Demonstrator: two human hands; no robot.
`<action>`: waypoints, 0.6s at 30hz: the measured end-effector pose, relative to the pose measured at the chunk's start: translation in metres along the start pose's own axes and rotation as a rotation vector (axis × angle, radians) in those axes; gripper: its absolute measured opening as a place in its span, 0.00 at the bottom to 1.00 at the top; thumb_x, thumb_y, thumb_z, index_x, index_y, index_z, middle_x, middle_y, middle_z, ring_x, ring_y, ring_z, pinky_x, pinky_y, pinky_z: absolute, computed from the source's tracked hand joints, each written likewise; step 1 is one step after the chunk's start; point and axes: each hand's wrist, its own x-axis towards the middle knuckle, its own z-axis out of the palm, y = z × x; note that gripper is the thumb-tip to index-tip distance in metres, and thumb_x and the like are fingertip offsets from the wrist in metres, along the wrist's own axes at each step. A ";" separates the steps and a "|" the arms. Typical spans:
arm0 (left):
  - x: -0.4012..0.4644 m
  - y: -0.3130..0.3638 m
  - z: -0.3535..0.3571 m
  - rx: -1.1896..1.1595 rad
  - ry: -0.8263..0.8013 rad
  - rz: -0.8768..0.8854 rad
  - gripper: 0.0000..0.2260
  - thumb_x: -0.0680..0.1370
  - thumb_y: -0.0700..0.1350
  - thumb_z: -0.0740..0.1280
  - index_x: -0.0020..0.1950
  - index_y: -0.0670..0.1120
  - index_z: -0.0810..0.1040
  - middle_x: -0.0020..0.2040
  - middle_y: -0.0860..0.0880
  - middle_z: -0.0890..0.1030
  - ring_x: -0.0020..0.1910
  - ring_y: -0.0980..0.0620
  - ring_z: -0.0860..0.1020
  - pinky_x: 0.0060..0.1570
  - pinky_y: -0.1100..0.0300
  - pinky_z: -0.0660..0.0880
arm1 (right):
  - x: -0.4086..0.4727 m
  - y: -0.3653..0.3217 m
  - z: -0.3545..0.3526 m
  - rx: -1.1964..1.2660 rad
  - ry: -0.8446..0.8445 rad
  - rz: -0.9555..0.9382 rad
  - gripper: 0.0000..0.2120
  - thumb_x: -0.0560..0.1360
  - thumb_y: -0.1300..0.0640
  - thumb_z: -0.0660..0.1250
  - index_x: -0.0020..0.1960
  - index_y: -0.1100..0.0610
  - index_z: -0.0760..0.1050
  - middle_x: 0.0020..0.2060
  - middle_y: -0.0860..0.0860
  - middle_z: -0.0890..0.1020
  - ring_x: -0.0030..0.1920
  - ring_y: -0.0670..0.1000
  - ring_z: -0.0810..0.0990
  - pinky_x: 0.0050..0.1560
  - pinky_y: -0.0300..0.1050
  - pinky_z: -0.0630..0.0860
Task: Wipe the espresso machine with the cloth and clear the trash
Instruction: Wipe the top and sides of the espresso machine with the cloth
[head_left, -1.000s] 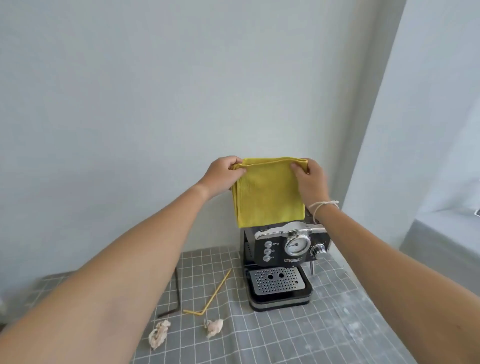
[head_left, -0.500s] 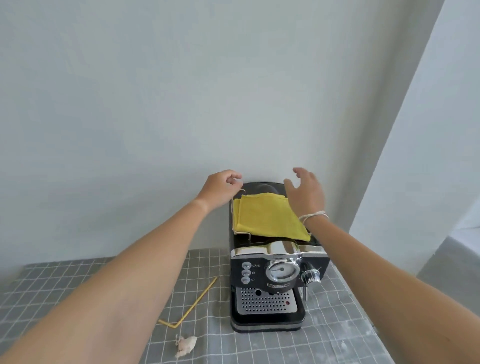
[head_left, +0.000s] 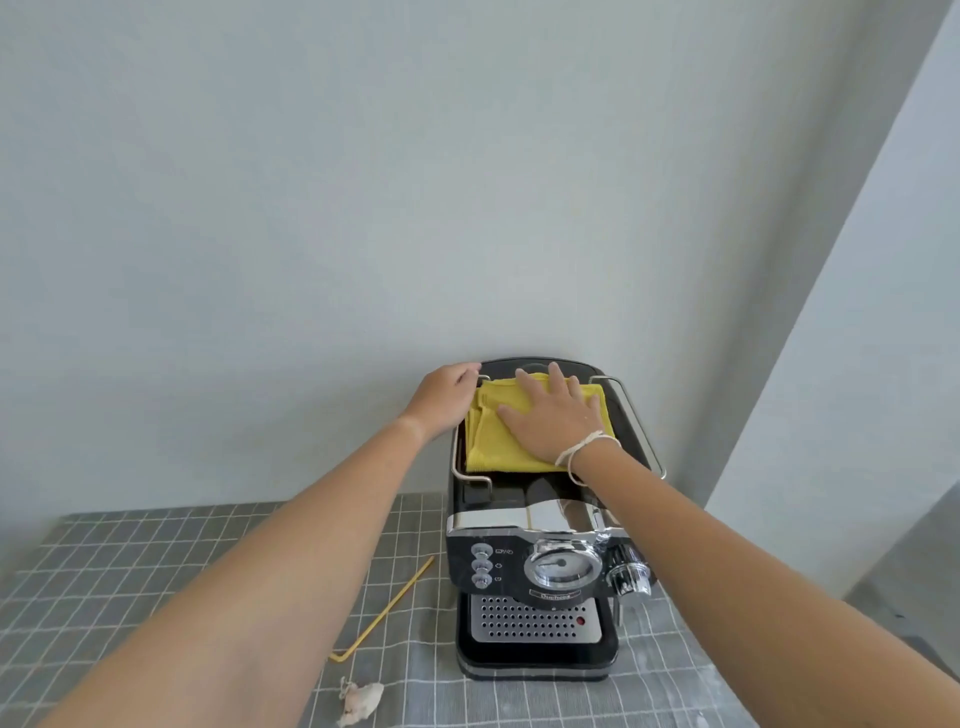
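A black and chrome espresso machine (head_left: 540, 566) stands on the grey checked tablecloth against the wall. A folded yellow cloth (head_left: 485, 441) lies flat on its top, inside the wire rail. My right hand (head_left: 553, 415) rests palm-down on the cloth with fingers spread. My left hand (head_left: 441, 397) is curled at the machine's back left corner, at the cloth's edge beside the rail; its grip is unclear. A bent yellow straw (head_left: 387, 610) and a crumpled tissue (head_left: 358, 701) lie on the cloth to the left of the machine.
The table (head_left: 104, 571) extends left of the machine under a grey grid cloth. A pale wall stands right behind the machine, and a white pillar rises at the right. The steam knob and wand (head_left: 628, 577) stick out on the machine's right side.
The cloth went from held up in both hands to lying on the machine top. My right hand has come down flat onto it, and my view has moved closer.
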 end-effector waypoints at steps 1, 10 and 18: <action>0.002 -0.001 0.000 -0.001 -0.011 -0.001 0.19 0.81 0.43 0.50 0.69 0.41 0.69 0.71 0.46 0.70 0.72 0.50 0.66 0.68 0.62 0.59 | 0.004 0.000 -0.001 0.002 -0.003 -0.010 0.28 0.76 0.39 0.50 0.74 0.44 0.49 0.77 0.53 0.47 0.76 0.60 0.46 0.74 0.61 0.46; 0.013 -0.015 0.004 -0.004 0.002 0.014 0.14 0.81 0.41 0.51 0.48 0.42 0.76 0.49 0.43 0.78 0.53 0.48 0.71 0.51 0.59 0.64 | -0.041 0.003 0.002 -0.122 0.155 -0.039 0.28 0.77 0.41 0.50 0.74 0.46 0.49 0.76 0.52 0.47 0.75 0.62 0.46 0.74 0.60 0.45; 0.013 -0.015 0.002 0.036 0.025 0.010 0.17 0.81 0.41 0.51 0.55 0.33 0.76 0.62 0.36 0.76 0.62 0.41 0.72 0.58 0.57 0.66 | 0.028 -0.004 0.005 0.042 0.061 -0.058 0.19 0.79 0.52 0.49 0.70 0.47 0.63 0.75 0.53 0.58 0.74 0.58 0.54 0.73 0.56 0.53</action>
